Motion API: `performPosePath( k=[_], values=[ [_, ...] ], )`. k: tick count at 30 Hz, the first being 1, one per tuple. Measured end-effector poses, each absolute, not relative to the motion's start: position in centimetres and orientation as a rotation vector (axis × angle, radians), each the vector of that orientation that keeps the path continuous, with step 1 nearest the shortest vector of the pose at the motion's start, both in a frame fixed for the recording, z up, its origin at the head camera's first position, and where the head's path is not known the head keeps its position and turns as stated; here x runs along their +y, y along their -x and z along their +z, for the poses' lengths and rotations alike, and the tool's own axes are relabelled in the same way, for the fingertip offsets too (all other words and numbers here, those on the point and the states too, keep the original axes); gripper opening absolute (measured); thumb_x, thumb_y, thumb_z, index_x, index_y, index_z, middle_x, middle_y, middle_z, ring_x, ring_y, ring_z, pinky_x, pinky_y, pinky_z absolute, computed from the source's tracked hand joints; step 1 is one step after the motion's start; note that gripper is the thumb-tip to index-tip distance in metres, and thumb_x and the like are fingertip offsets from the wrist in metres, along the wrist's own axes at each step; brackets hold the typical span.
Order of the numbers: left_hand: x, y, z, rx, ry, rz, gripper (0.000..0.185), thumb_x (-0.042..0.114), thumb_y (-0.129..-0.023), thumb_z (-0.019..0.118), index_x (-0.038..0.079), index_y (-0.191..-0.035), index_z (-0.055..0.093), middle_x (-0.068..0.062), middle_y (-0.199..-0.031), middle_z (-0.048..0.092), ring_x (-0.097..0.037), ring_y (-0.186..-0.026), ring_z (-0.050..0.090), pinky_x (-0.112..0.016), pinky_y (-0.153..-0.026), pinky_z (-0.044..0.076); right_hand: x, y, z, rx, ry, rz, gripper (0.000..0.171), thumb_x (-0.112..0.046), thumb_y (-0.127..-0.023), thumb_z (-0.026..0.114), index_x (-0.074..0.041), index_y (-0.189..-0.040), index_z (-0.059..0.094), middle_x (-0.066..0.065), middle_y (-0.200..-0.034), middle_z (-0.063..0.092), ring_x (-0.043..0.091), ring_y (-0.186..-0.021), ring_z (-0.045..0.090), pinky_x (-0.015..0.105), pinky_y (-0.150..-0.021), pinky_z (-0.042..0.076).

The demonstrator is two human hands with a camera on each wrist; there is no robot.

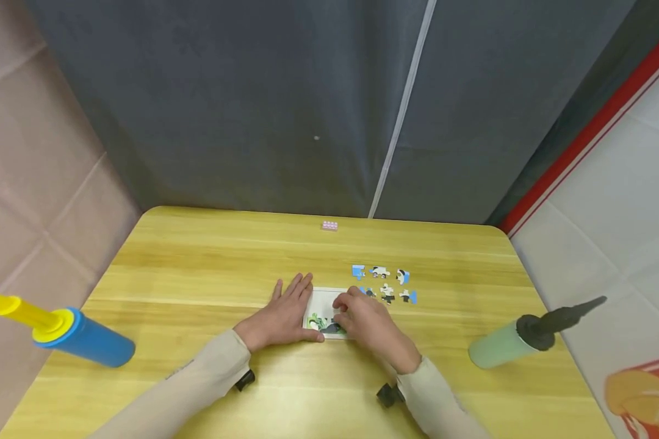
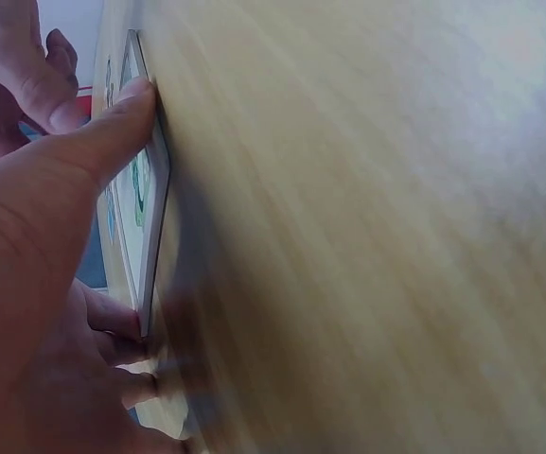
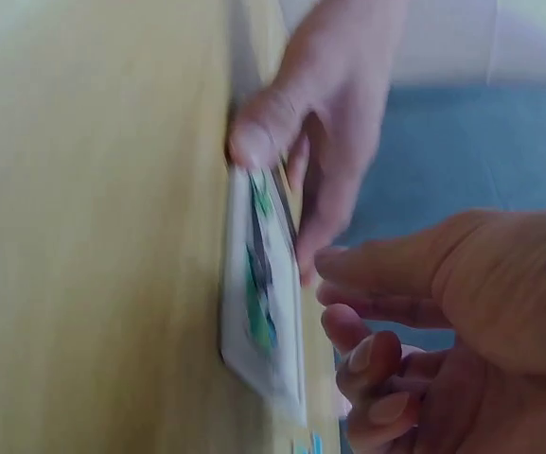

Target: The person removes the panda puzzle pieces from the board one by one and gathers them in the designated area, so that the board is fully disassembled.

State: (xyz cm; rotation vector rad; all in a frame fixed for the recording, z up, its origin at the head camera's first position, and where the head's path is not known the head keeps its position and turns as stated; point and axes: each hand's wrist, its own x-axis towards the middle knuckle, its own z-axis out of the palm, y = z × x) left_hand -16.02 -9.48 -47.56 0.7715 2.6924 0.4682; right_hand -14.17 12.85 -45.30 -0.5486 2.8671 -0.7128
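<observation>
A white puzzle tray (image 1: 325, 299) lies on the table, with green and dark puzzle pieces (image 1: 315, 322) along its near side. My left hand (image 1: 282, 318) rests flat at the tray's left side, fingers spread. Its thumb (image 2: 121, 128) presses on the near rim in the left wrist view. Over the tray's right half hovers my right hand (image 1: 370, 326), its thumb and fingers loosely curled. No piece shows between those fingers (image 3: 372, 359) in the right wrist view. Several loose puzzle pieces (image 1: 380, 272) in blue, white and black lie beyond the right hand.
A pink toy brick (image 1: 329, 226) sits near the table's far edge. To the left stands a blue pump (image 1: 96, 341) with a yellow top; a pale green bottle (image 1: 500, 346) with a dark nozzle stands right. A dark curtain (image 1: 241, 122) hangs behind the table.
</observation>
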Motion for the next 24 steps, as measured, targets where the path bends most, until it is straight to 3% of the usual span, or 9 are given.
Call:
performPosePath(
  k=[7, 24],
  values=[
    [-9.5, 15.9, -47.6, 2.691, -0.791, 0.463, 0.120, 0.072, -0.090, 0.071, -0.008, -0.166, 0.022, -0.022, -0.180, 0.010, -0.043, -0.168, 0.008, -0.075, -0.132, 0.010, 11.0, 13.4, -45.8, 2.805, 0.714, -0.637, 0.017, -0.022, -0.098, 0.077, -0.011, -0.111, 0.077, -0.004, -0.094, 0.060, 0.007, -0.073, 0.050, 0.022, -0.063, 0.044],
    [-9.2, 15.8, -47.7, 2.699, -0.800, 0.450, 0.124, 0.074, -0.086, 0.072, -0.007, -0.166, 0.023, -0.021, -0.180, 0.009, -0.042, -0.168, 0.007, -0.074, -0.132, 0.009, 10.6, 13.8, -46.2, 2.700, 0.713, -0.711, 0.012, -0.016, -0.101, 0.073, -0.007, -0.107, 0.069, -0.001, -0.096, 0.059, 0.009, -0.076, 0.051, 0.021, -0.069, 0.047]
  ],
)
